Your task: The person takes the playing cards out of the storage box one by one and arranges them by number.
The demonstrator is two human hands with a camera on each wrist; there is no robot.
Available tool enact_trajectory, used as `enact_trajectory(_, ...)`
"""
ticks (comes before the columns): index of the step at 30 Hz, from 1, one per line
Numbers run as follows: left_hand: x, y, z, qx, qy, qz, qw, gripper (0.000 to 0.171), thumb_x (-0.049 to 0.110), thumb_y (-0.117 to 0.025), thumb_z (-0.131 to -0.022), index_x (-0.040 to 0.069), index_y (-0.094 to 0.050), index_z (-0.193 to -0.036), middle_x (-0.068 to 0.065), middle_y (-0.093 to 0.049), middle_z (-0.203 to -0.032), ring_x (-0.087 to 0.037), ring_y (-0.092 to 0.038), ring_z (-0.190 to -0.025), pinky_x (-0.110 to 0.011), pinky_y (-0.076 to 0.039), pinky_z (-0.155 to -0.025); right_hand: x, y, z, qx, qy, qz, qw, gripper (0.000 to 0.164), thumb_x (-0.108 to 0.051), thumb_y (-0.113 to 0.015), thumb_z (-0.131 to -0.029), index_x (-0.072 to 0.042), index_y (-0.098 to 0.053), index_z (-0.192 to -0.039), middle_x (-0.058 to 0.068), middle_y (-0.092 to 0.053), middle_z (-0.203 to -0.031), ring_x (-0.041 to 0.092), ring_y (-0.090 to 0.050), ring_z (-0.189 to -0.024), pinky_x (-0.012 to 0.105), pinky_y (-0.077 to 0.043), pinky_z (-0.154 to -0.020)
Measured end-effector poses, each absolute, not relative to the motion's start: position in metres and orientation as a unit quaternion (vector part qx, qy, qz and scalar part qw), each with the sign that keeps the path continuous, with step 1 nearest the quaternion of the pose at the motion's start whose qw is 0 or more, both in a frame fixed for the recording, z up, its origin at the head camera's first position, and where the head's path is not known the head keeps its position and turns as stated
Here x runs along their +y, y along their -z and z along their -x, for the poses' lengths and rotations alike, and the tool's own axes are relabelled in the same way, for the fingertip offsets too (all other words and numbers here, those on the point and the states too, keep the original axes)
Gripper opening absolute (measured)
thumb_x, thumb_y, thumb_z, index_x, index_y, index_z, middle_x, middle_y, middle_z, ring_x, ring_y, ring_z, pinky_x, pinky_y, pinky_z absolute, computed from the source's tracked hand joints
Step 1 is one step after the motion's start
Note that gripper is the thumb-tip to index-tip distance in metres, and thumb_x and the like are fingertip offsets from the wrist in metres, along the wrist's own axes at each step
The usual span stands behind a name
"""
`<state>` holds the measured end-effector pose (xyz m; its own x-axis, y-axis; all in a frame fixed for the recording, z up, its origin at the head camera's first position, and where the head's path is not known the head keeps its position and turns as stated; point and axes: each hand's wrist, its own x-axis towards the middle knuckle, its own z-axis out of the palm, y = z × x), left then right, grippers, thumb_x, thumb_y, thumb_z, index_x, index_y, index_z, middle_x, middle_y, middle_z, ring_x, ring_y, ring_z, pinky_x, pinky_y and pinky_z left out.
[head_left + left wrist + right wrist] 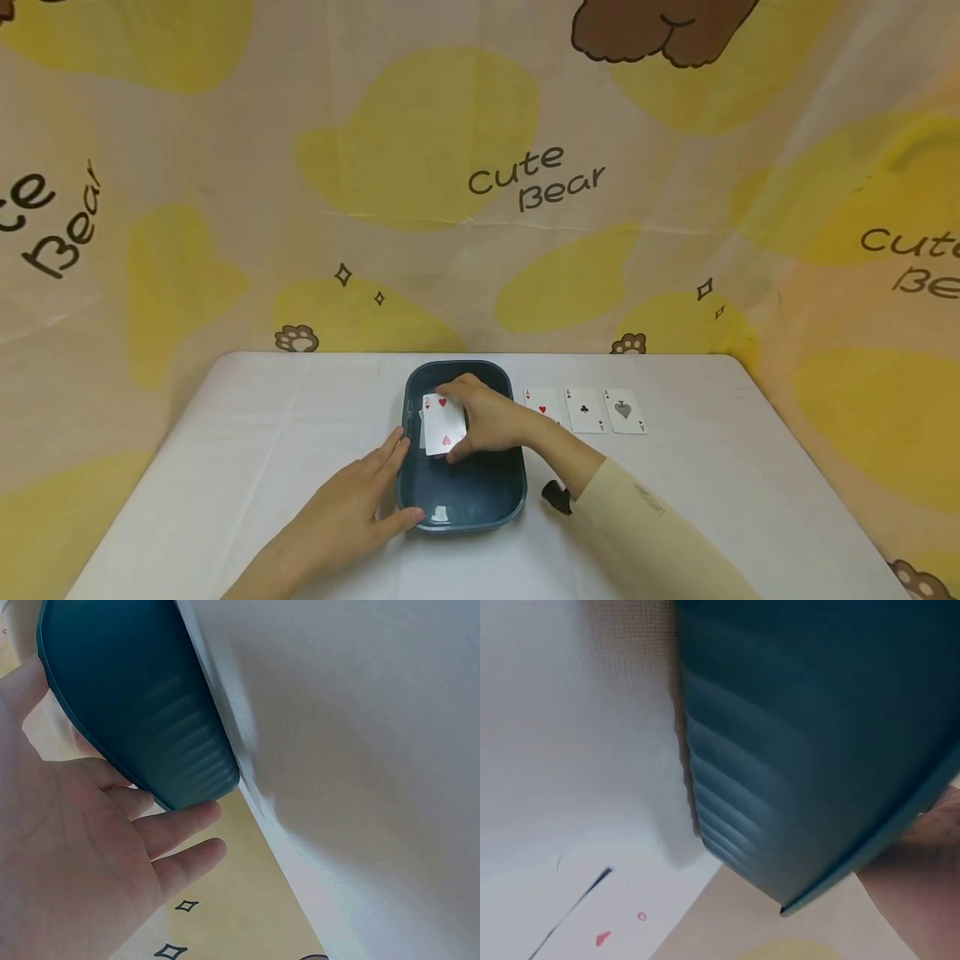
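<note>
A dark blue, round-cornered plastic basin (468, 500) stands on the white table. My left hand (348, 504) rests against its left side, fingers extended along the rim and thumb at the near corner. In the left wrist view those fingertips touch the basin's ribbed outer wall (180, 742). Reaching over the right rim, my right hand (491, 417) pinches a two of hearts playing card (444, 427) face up inside the basin. Behind that card, the edge of another white card peeks out. The basin wall (795, 750) hides most of the right hand in the right wrist view.
Right of the basin lie an ace of hearts (542, 403), an ace of clubs (584, 411) and an ace of spades (624, 411) in a row. A small black object (556, 497) sits beside the right sleeve. A patterned cloth (420, 167) hangs behind the table.
</note>
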<state>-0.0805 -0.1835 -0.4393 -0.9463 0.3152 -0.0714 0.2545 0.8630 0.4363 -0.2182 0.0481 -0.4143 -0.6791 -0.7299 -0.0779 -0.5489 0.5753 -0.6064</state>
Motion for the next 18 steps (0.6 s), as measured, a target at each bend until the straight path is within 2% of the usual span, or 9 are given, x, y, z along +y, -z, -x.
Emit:
enact_trajectory(5, -0.183, 0.439, 0.081, 0.963, -0.215, -0.144, 0.074, 0.1, 0.07, -0.066, -0.091, 0.008, -0.036, -0.163, -0.004, -0.026, -0.172, -0.036, -0.046, -0.146, -0.058, -0.043, -0.114, 0.056, 0.407, 0.215, 0.871, 0.289, 0.364, 0.158, 0.096, -0.022, -0.099, -0.073, -0.003, -0.05, -0.153, 0.014, -0.05, -0.145, 0.025, -0.055, -0.123, 0.04, -0.051, -0.106)
enact_trajectory(12, -0.184, 0.44, 0.081, 0.964, -0.212, -0.15, 0.065, 0.1, 0.069, -0.067, -0.091, 0.007, -0.037, -0.163, -0.005, -0.028, -0.172, -0.037, -0.048, -0.144, -0.058, -0.044, -0.113, 0.073, 0.397, 0.215, 0.867, 0.31, 0.358, 0.154, 0.095, -0.023, -0.098, -0.074, -0.003, -0.049, -0.153, 0.012, -0.049, -0.146, 0.022, -0.055, -0.112, 0.033, -0.054, -0.095)
enact_trajectory(18, -0.183, 0.441, 0.081, 0.965, -0.209, -0.147, 0.065, 0.1, 0.069, -0.067, -0.091, 0.008, -0.036, -0.164, -0.005, -0.027, -0.172, -0.035, -0.045, -0.147, -0.057, -0.042, -0.115, 0.09, 0.389, 0.216, 0.87, 0.32, 0.344, 0.146, 0.097, -0.023, -0.098, -0.073, -0.005, -0.048, -0.154, 0.009, -0.051, -0.139, 0.024, -0.051, -0.109, 0.034, -0.053, -0.087)
